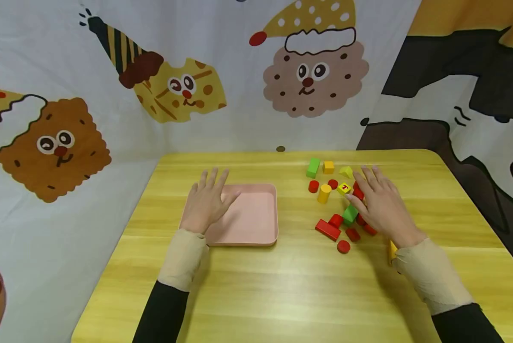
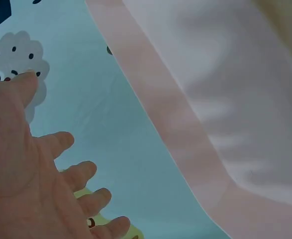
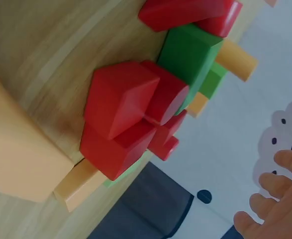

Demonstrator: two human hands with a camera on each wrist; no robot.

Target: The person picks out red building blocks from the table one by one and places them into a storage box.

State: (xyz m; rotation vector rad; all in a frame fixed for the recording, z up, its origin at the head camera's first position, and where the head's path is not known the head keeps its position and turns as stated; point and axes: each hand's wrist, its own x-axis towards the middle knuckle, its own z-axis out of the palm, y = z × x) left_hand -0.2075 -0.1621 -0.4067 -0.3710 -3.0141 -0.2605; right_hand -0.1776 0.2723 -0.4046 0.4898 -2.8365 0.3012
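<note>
My left hand [image 1: 206, 205] is spread with its fingers straight over the left side of a shallow pink tray [image 1: 256, 214]. In the left wrist view the tray's rim [image 2: 160, 114] slants past the hand [image 2: 31, 164], whose fingers hold nothing. On the right, my right hand [image 1: 380, 205] hovers above a scatter of toy blocks, fingers extended and nothing gripped. Nearest it are a green block [image 1: 350, 214], red blocks [image 1: 358, 191] and a yellow block marked T [image 1: 344, 189]. Some blocks are partly hidden beneath the hand. The right wrist view shows red blocks [image 3: 118, 99] clustered beside a green block [image 3: 190, 59].
A yellow cylinder [image 1: 324, 194], an orange cube [image 1: 328, 167] and a bright green block [image 1: 313, 168] stand toward the back of the wooden table [image 1: 282, 295]. Red pieces, including a long block [image 1: 327, 229] and a round one [image 1: 343, 247], lie nearer. A cartoon-printed curtain [image 1: 243, 95] hangs behind.
</note>
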